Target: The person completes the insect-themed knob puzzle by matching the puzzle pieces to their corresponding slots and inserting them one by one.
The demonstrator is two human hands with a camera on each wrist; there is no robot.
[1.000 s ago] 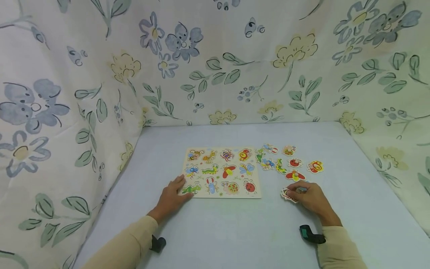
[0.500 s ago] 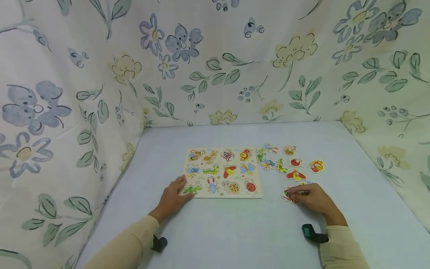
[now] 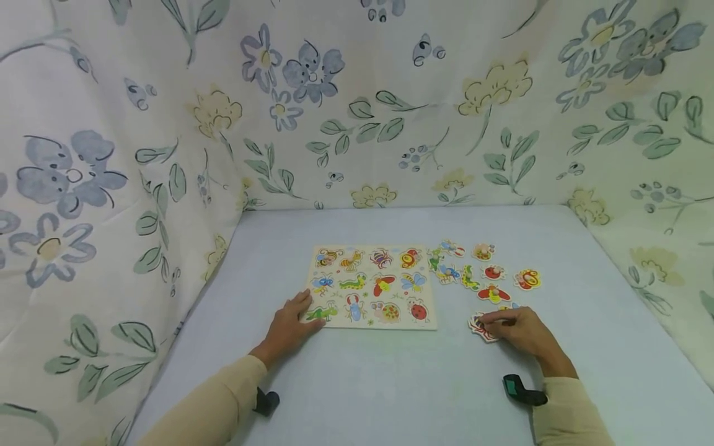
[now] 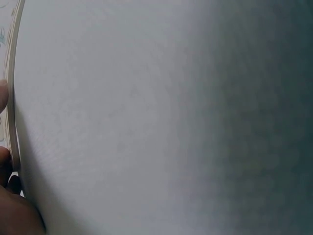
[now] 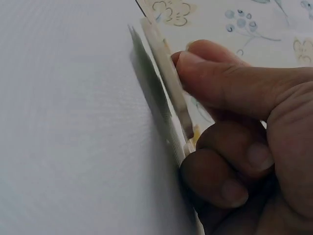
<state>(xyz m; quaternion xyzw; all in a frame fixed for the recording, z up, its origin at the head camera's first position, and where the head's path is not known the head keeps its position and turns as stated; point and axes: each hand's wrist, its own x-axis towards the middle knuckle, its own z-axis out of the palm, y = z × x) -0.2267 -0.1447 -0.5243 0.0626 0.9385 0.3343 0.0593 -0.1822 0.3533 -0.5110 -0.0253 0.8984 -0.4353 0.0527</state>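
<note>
Right hand (image 3: 523, 334) is pinching one spider piece (image 3: 478, 329), right of the board (image 3: 432, 322); that hand is half-hiding another piece (image 3: 514, 305); eight more pieces (image 3: 493, 293) are lying beyond; left hand (image 3: 287, 325) is resting, fingers loose, on the board's near-left corner; twelve pictures (image 3: 383, 285) are showing, three rows of four.

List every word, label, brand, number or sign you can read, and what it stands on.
None can be read.
Board and loose pieces: pictures of small creatures; any fine print is too small to read.
Flowered cloth: no lettering visible.
Black device at the right sleeve: no legible mark.
</note>
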